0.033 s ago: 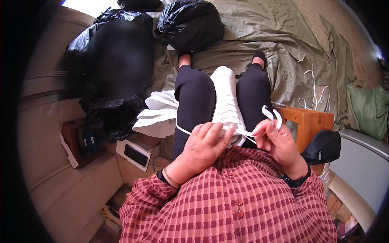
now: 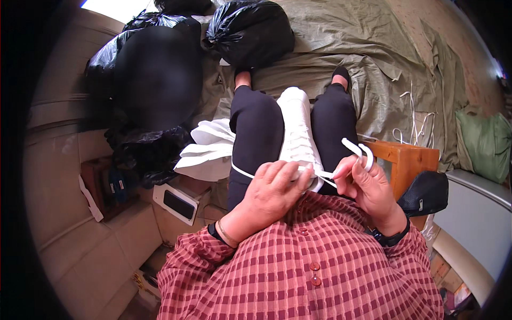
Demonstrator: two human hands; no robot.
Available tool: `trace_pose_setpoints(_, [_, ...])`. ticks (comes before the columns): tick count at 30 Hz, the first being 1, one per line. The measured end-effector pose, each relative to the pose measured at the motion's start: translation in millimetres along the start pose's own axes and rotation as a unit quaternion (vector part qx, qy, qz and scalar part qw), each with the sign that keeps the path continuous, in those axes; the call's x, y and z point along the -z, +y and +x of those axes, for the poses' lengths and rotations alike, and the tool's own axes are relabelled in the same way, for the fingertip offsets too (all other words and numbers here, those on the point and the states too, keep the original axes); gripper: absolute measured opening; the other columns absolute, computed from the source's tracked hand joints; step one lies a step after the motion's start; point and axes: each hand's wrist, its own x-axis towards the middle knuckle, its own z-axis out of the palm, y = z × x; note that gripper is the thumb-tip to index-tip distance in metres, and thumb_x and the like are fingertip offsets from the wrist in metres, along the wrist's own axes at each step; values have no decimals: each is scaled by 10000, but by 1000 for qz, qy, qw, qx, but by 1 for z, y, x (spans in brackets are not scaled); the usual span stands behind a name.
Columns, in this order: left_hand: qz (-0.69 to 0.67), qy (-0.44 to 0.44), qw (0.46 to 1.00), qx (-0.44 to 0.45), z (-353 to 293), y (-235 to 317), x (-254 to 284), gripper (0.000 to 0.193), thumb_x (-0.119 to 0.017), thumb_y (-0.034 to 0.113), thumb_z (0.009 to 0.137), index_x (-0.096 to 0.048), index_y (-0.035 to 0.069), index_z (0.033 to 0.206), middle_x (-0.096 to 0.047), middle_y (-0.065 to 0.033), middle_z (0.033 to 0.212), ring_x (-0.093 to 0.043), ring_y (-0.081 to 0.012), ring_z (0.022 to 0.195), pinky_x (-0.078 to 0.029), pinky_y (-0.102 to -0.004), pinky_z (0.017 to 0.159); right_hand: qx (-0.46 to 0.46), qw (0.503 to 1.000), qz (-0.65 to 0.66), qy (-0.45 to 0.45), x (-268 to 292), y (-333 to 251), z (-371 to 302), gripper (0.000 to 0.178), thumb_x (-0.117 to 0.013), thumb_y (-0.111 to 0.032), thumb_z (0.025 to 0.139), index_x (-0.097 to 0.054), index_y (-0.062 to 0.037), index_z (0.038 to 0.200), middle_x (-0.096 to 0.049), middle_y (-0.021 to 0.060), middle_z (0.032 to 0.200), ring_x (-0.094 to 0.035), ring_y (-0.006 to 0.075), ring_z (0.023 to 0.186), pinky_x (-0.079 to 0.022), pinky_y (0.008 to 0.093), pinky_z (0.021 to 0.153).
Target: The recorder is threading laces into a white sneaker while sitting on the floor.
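Note:
A white lace-up shoe (image 2: 297, 128) is wedged between my thighs, its toe pointing away from me. White shoelace (image 2: 323, 174) stretches from the shoe's near end across to my right hand (image 2: 367, 181). That hand is closed in a pinch on the lace, and two loose ends stick up above its fingers. My left hand (image 2: 277, 186) lies over the shoe's near end, thumb and fingers closed on the lace there; its fingertips are partly hidden. One white strand also runs over my left thigh, toward a fan of flat white pieces (image 2: 205, 152) beside my leg.
Black plastic bags (image 2: 250, 32) are heaped ahead and to the left on a greenish tarp (image 2: 341, 37). At my right stand a wooden stool (image 2: 400, 160) with loose white laces and a dark zip pouch (image 2: 425, 193). A phone (image 2: 179, 205) lies low on the left.
My left hand has shifted slightly to the right along the lace. The loose lace ends above my right hand have swung a little; the shoe has stayed in place.

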Motion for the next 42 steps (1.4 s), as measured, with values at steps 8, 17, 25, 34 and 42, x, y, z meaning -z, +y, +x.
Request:
trace_pose_setpoints(8, [-108,5,993,39,0,1,-3,520,-786,80,737,-634,24,1231,-627,-84,1001,-634,-255,791,-514,-346,682,21,999,-1,-47,-13,-17,4,370,-461,-303,1102,-677,-8,1165,-655,24,899,-504,37,722,-417,185,682])
trace_pose_setpoints(17, [-377,14,923,81,35,7,9,321,-736,56,838,-635,42,1143,-634,-133,959,-650,-317,870,-519,-391,740,118,975,-77,-171,-31,-45,33,259,-561,-176,1056,-647,22,1198,-644,93,1151,-622,171,1050,-480,277,897])
trace_pose_setpoints(25, [-479,-29,870,113,12,13,47,136,-682,8,905,-560,4,966,-585,-159,874,-606,-374,816,-494,-425,726,201,840,-502,-43,-2,-4,43,302,-677,23,837,-644,-11,1135,-603,139,990,-631,299,919,-520,357,811])
trace_pose_setpoints(34, [-577,-118,782,204,7,8,85,176,-491,33,1021,-613,21,894,-679,-136,951,-659,-281,908,-502,-407,924,186,752,-633,-5,-20,4,60,192,-711,-111,828,-622,-42,984,-562,119,919,-607,341,904,-514,428,783])
trace_pose_setpoints(42, [-561,-92,800,189,1,10,74,56,-620,9,955,-587,-12,994,-610,-143,907,-612,-356,833,-488,-413,763,-186,963,-190,-34,13,13,78,193,-718,-200,950,-707,-12,996,-660,-42,806,-512,32,631,-416,233,550])
